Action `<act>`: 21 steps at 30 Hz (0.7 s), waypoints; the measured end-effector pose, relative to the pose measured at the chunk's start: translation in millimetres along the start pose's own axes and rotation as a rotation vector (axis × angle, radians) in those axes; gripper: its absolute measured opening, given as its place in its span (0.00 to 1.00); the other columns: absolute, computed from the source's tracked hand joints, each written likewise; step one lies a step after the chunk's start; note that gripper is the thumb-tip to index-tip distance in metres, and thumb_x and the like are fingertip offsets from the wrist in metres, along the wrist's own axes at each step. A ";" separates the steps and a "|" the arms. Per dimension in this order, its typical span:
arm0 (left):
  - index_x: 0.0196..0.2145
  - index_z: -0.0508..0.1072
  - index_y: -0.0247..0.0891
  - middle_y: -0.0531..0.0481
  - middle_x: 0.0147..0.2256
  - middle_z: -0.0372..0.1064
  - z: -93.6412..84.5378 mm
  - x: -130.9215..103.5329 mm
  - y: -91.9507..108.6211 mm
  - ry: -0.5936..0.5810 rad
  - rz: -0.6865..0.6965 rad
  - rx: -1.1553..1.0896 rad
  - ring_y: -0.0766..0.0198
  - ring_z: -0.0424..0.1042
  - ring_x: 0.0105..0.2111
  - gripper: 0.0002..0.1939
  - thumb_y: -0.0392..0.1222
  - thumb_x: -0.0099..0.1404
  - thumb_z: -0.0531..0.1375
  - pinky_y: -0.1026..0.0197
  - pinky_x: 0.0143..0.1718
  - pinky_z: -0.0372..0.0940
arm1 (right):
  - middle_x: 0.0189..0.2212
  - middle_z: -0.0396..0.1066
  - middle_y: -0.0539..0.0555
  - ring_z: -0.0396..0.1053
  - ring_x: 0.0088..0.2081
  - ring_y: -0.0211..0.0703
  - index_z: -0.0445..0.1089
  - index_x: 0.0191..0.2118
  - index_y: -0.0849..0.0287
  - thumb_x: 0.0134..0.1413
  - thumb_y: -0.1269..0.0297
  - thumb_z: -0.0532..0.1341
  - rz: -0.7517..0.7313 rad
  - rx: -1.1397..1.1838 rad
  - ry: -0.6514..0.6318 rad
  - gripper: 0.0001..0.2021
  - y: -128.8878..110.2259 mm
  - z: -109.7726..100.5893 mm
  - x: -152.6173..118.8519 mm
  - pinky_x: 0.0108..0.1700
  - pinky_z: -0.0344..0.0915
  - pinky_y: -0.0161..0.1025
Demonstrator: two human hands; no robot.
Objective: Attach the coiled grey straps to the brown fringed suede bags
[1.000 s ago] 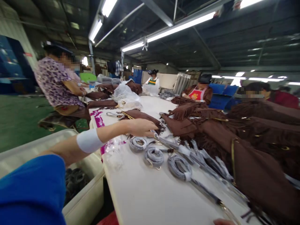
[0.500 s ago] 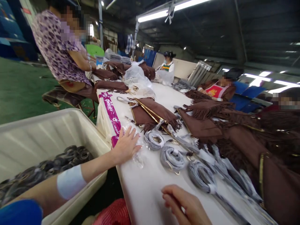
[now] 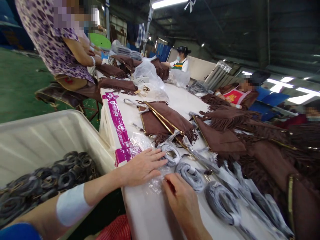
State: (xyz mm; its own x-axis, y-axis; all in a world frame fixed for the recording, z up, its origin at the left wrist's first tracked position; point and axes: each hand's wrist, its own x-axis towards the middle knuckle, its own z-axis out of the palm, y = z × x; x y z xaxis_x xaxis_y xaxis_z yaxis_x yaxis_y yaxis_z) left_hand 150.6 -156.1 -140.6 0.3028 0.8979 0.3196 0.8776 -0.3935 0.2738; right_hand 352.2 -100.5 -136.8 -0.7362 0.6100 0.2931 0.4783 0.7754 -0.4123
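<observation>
My left hand (image 3: 143, 167) lies flat with its fingers stretched out, over a clear plastic bag (image 3: 140, 142) on the white table. Its fingertips reach a coiled strap (image 3: 172, 155) in grey wrapping. Close beside it, my right hand (image 3: 181, 198) is closed, thumb and forefinger pinched at the bag's near right edge; the exact grip is partly hidden. Two more wrapped coiled straps, one in the middle (image 3: 191, 176) and one nearer (image 3: 222, 201), lie to the right. Beyond them rests a brown fringed bag (image 3: 166, 116) with gold zips.
A white bin (image 3: 82, 128) at the left holds several dark coiled straps (image 3: 66, 180). More brown fringed bags (image 3: 220, 135) pile up along the right. Purple printed tape (image 3: 116, 115) runs along the table's left edge. A person in a patterned shirt (image 3: 50, 43) and other people work around the table.
My right hand has moved up and left to the plastic bag's edge. My left hand has slid right and nearer across the bag. The view has shifted slightly.
</observation>
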 end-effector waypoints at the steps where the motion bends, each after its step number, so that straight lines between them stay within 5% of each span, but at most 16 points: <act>1: 0.63 0.58 0.41 0.47 0.65 0.50 -0.1 0.4 0.1 -0.009 -0.002 0.006 0.58 0.45 0.66 0.23 0.46 0.73 0.47 0.50 0.66 0.42 | 0.28 0.68 0.50 0.67 0.28 0.42 0.67 0.32 0.56 0.62 0.66 0.54 0.006 0.022 0.010 0.08 -0.1 -0.9 -0.5 0.31 0.57 0.36; 11: 0.65 0.52 0.48 0.47 0.67 0.43 -13.6 -1.7 -0.7 -0.050 0.061 -0.128 0.54 0.43 0.67 0.26 0.49 0.72 0.47 0.45 0.65 0.41 | 0.26 0.67 0.50 0.67 0.28 0.41 0.65 0.29 0.56 0.60 0.71 0.52 0.020 -0.019 0.085 0.10 2.8 1.6 -5.2 0.31 0.55 0.36; 15: 0.63 0.57 0.49 0.49 0.64 0.54 -19.8 -5.1 3.1 -0.093 0.155 -0.188 0.56 0.48 0.65 0.24 0.49 0.72 0.49 0.44 0.66 0.38 | 0.27 0.68 0.51 0.68 0.28 0.42 0.64 0.31 0.56 0.63 0.68 0.49 0.009 -0.007 0.072 0.11 0.7 -1.4 -6.3 0.30 0.57 0.37; 18: 0.59 0.64 0.48 0.49 0.60 0.62 -18.0 -3.3 7.1 -0.130 0.181 -0.146 0.57 0.53 0.64 0.20 0.47 0.72 0.49 0.45 0.66 0.36 | 0.26 0.67 0.50 0.67 0.24 0.41 0.63 0.30 0.54 0.66 0.65 0.45 -0.039 -0.157 0.102 0.15 7.8 -13.8 -19.3 0.23 0.54 0.36; 21: 0.55 0.69 0.47 0.48 0.57 0.66 -14.9 -1.2 7.1 -0.117 0.187 -0.128 0.57 0.54 0.63 0.17 0.45 0.72 0.49 0.47 0.66 0.37 | 0.26 0.67 0.50 0.66 0.20 0.41 0.64 0.30 0.52 0.67 0.61 0.43 -0.008 -0.415 0.144 0.17 39.4 -45.3 -52.3 0.18 0.50 0.38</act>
State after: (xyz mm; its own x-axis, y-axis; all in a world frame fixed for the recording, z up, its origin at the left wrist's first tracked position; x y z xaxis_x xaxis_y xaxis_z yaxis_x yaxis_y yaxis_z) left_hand 150.9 -162.9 -125.4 0.5034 0.8207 0.2703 0.7503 -0.5703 0.3343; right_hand 431.3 -94.4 -129.3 -0.6805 0.5977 0.4238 0.6466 0.7619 -0.0364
